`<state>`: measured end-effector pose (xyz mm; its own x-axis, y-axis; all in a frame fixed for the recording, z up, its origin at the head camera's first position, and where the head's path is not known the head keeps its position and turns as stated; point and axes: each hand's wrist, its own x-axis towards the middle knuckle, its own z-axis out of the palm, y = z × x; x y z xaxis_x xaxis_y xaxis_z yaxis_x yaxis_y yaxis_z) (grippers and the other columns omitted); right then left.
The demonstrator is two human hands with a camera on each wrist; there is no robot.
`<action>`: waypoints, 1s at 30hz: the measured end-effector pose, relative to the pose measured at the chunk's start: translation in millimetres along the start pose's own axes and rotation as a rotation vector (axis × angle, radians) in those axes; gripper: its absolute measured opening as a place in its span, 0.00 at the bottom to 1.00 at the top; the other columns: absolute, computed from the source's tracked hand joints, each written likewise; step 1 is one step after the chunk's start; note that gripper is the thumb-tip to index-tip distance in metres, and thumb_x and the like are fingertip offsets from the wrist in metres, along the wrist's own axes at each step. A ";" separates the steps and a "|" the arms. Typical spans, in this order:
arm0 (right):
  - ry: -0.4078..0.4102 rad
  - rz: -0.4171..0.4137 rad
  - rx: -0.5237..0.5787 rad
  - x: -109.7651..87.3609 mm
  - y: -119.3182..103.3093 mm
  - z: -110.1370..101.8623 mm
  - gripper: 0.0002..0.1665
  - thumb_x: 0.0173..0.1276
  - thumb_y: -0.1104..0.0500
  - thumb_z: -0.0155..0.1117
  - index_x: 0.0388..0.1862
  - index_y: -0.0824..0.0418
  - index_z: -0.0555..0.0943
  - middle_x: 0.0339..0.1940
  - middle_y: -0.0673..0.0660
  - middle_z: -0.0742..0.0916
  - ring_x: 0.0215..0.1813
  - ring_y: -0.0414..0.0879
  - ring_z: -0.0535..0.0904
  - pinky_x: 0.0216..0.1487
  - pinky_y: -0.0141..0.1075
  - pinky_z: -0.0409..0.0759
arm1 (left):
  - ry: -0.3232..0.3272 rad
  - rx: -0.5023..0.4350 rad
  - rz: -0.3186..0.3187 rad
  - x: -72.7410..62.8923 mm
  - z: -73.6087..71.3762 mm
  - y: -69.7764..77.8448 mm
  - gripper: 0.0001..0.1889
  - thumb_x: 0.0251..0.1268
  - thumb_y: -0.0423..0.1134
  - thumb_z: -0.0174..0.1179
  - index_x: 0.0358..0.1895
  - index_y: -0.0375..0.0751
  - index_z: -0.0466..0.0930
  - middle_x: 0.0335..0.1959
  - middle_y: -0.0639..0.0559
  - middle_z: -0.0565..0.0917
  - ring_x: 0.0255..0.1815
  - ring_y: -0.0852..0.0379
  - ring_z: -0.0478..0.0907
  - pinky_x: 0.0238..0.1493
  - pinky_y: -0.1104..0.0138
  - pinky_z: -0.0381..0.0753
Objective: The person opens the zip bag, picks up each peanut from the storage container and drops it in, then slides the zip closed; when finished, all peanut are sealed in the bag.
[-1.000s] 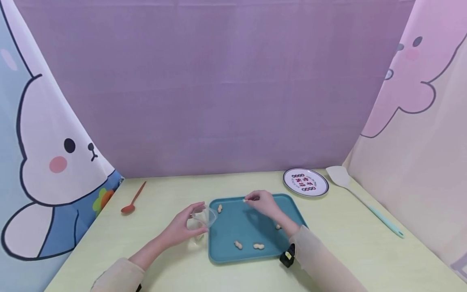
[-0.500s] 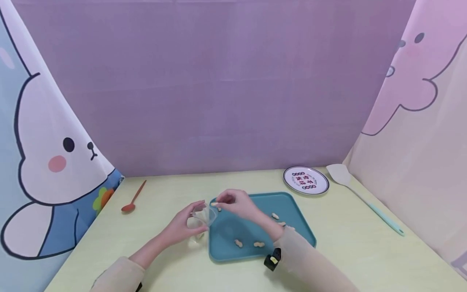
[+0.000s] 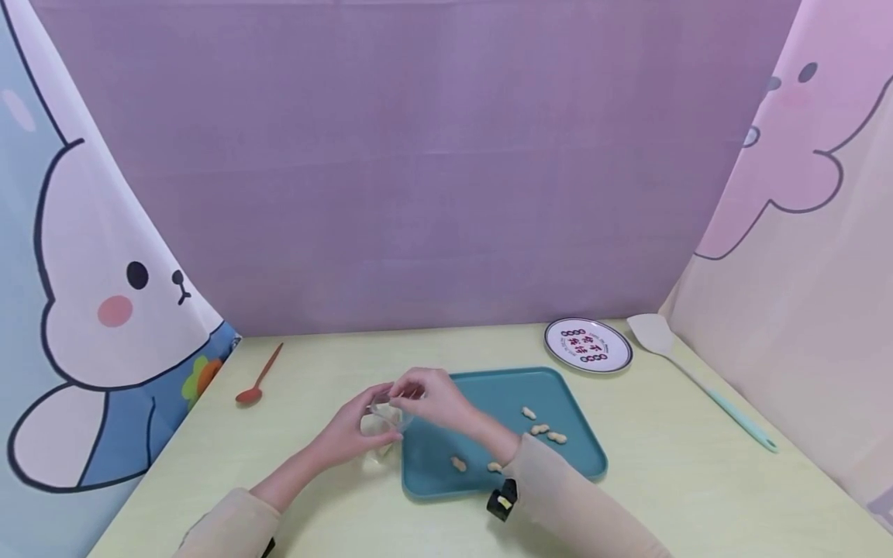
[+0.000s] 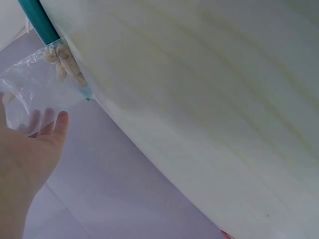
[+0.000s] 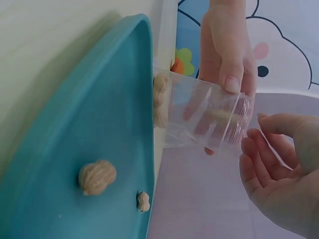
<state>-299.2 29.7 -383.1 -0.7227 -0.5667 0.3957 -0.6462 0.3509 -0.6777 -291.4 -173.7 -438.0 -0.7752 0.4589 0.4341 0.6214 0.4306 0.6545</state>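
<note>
A clear plastic bag (image 5: 187, 112) hangs upright from my left hand (image 3: 349, 426), which grips it near its top with the thumb on one side and fingers on the other. Several peanuts (image 4: 67, 62) lie at the bottom of the bag, and one more peanut (image 5: 219, 117) is higher up inside it. Right beside the bag's mouth is my right hand (image 5: 284, 159), fingers loosely bent and nothing between them. Below and to the right, a teal tray (image 3: 481, 434) carries several loose peanuts (image 3: 539, 428).
A red spoon (image 3: 258, 380) lies at the left of the table. Toward the back right are a round plate (image 3: 588, 346) with red lettering and a spatula (image 3: 698, 384) with a mint handle. A purple curtain (image 3: 432, 170) stands behind the table.
My right hand has moved left from over the tray to the bag's mouth, and the peanut it carried has left its fingers. My left hand stays in place with the bag.
</note>
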 end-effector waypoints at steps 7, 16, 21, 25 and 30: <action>0.032 0.031 0.024 -7.2 6.5 -4.9 0.10 0.64 0.59 0.64 0.43 0.61 0.84 0.37 0.51 0.86 0.38 0.41 0.81 0.41 0.31 0.81 | -0.003 0.008 -0.015 0.5 2.6 0.5 0.39 0.51 0.47 0.70 0.66 0.39 0.63 0.61 0.46 0.76 0.60 0.49 0.74 0.54 0.58 0.78; 0.098 0.103 0.031 -32.7 26.5 -30.5 0.09 0.64 0.55 0.65 0.42 0.56 0.84 0.37 0.51 0.87 0.39 0.43 0.81 0.43 0.35 0.81 | 0.012 0.004 -0.022 0.3 2.8 -5.9 0.40 0.50 0.48 0.70 0.66 0.36 0.63 0.59 0.41 0.77 0.60 0.46 0.74 0.55 0.55 0.77; 0.146 0.141 -0.018 -47.7 36.3 -48.4 0.10 0.63 0.56 0.65 0.42 0.58 0.84 0.36 0.52 0.87 0.38 0.42 0.81 0.41 0.33 0.81 | 0.006 0.000 -0.040 -1.2 1.7 -4.7 0.40 0.50 0.48 0.70 0.66 0.38 0.63 0.59 0.41 0.76 0.61 0.46 0.73 0.57 0.54 0.76; 0.201 0.173 -0.078 -60.6 44.9 -62.8 0.09 0.62 0.58 0.66 0.41 0.59 0.84 0.35 0.53 0.87 0.36 0.41 0.81 0.38 0.29 0.80 | -0.004 0.006 -0.038 -1.2 1.8 -1.9 0.40 0.50 0.47 0.70 0.66 0.36 0.63 0.59 0.42 0.76 0.61 0.47 0.73 0.59 0.53 0.74; 0.260 0.258 -0.140 -77.1 59.6 -78.5 0.07 0.61 0.59 0.67 0.38 0.59 0.84 0.33 0.53 0.87 0.33 0.40 0.80 0.33 0.28 0.79 | 0.000 0.011 -0.034 -1.3 1.5 0.6 0.40 0.50 0.47 0.70 0.66 0.34 0.63 0.59 0.42 0.77 0.61 0.47 0.73 0.59 0.54 0.74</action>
<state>-301.2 152.8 -405.3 -0.8921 -0.2451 0.3797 -0.4496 0.5657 -0.6913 -289.9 -172.9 -439.0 -0.7957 0.4444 0.4116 0.5962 0.4543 0.6620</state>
